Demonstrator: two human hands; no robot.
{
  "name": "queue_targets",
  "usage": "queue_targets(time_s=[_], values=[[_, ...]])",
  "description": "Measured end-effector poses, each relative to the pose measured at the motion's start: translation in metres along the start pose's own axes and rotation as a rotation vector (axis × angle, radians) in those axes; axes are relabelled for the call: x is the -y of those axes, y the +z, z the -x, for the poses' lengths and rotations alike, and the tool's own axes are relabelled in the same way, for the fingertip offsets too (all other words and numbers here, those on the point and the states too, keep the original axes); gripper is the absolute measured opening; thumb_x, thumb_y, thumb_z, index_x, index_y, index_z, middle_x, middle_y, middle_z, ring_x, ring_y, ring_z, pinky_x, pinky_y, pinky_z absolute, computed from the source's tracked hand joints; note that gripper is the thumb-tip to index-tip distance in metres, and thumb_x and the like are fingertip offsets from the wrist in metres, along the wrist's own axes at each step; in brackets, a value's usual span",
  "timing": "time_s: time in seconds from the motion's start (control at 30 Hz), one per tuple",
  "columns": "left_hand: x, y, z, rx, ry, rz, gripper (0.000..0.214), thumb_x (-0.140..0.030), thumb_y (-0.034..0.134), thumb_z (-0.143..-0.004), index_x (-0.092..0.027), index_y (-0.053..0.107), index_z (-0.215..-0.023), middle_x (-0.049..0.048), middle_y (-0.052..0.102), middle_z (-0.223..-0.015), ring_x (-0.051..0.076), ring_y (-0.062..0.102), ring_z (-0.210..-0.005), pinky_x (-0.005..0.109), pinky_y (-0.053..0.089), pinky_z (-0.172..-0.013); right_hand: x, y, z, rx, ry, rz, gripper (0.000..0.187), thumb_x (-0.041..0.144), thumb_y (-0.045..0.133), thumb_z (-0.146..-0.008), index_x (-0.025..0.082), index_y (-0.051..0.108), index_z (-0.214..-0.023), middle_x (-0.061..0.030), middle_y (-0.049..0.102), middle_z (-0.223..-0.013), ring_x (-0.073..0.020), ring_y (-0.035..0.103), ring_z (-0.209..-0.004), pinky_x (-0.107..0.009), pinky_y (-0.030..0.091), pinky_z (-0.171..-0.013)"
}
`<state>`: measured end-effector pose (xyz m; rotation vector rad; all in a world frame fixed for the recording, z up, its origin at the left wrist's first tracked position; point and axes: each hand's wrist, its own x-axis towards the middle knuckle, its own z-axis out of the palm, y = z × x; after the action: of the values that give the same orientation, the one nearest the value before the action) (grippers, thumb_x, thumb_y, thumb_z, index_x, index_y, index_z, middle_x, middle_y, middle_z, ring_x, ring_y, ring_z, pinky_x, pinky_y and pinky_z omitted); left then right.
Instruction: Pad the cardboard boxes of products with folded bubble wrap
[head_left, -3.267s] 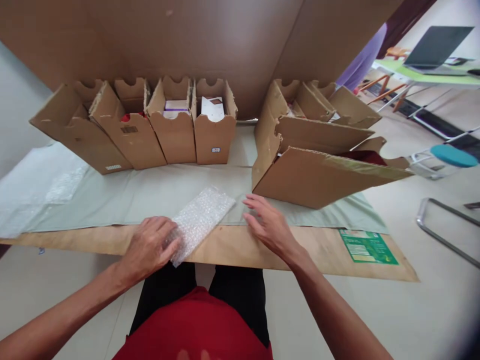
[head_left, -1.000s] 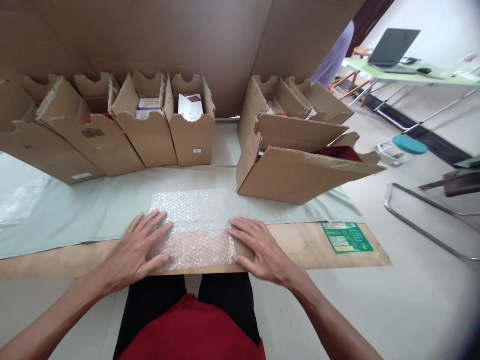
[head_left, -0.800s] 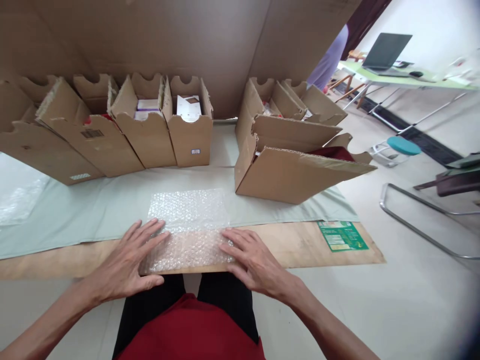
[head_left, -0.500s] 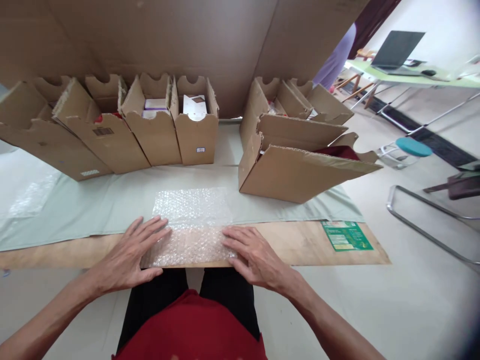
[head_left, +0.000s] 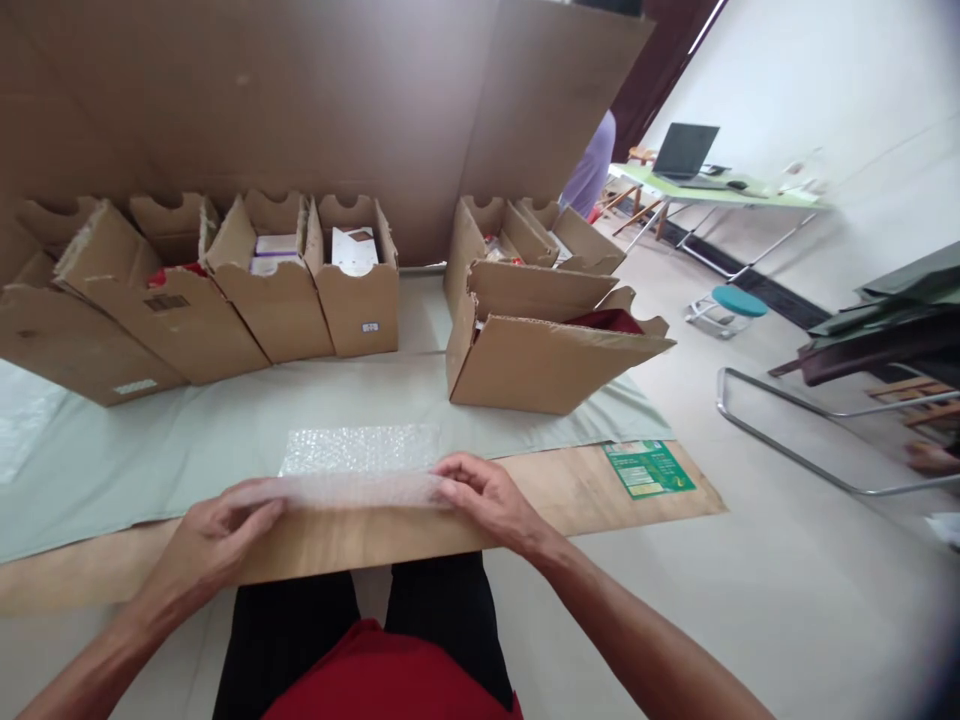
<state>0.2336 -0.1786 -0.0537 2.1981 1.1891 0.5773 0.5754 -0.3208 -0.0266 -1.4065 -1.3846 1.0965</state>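
Note:
A clear sheet of bubble wrap (head_left: pixel 360 450) lies on the table in front of me, its near part lifted and folded up. Between thumb and fingers, my left hand (head_left: pixel 225 525) pinches the left end of the raised edge. At the right end of that edge, my right hand (head_left: pixel 484 495) grips it the same way. The far part of the sheet still rests on the pale green cloth (head_left: pixel 337 385). Bare wood (head_left: pixel 337 540) shows beneath the raised fold.
Cardboard bins (head_left: pixel 356 305) holding small boxes stand in a row at the back left. More bins (head_left: pixel 555 360) stand at the right. More bubble wrap (head_left: pixel 22 415) lies far left. A green label (head_left: pixel 650 468) marks the right front. Beyond are a teal stool (head_left: pixel 739 300) and a laptop (head_left: pixel 684 152).
Both hands lay flat on the bubble wrap's sides; now they pinch its near edge, lifted and folded away from me. The camera view has shifted to the right.

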Motion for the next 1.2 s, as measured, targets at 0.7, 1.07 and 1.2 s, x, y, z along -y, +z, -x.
queue_targets(time_s=[0.7,1.07,1.2], values=[[-0.023,0.025,-0.028,-0.140,-0.154,-0.293,0.044,-0.042,0.054,-0.087,-0.022,0.066,-0.124,0.0043,0.073,-0.089,0.024,0.069,-0.084,0.036,0.055,-0.080,-0.024,0.021,-0.044,-0.331,0.097,0.801,0.050,0.024,0.059,-0.095,0.021,0.055,-0.145,-0.0031,0.075,-0.094,-0.0233,0.071,-0.087,-0.034,0.054,-0.078],[-0.028,0.009,-0.033,0.062,-0.173,-0.465,0.058,-0.043,0.046,-0.093,-0.014,0.056,-0.143,0.0056,0.069,-0.083,0.026,0.065,-0.077,0.035,0.050,-0.067,0.004,0.005,-0.072,-0.090,0.158,0.814,0.016,0.016,0.060,-0.088,0.021,0.068,-0.101,-0.0065,0.072,-0.099,-0.0250,0.066,-0.094,-0.034,0.047,-0.081],[-0.027,0.005,-0.037,0.040,-0.029,-0.403,0.056,-0.037,0.044,-0.092,-0.015,0.057,-0.142,0.0045,0.066,-0.081,0.026,0.064,-0.082,0.037,0.050,-0.077,0.006,0.007,-0.047,-0.142,0.064,0.581,0.006,0.016,0.058,-0.082,0.022,0.056,-0.080,-0.0036,0.067,-0.095,-0.0191,0.061,-0.081,-0.031,0.045,-0.075]])
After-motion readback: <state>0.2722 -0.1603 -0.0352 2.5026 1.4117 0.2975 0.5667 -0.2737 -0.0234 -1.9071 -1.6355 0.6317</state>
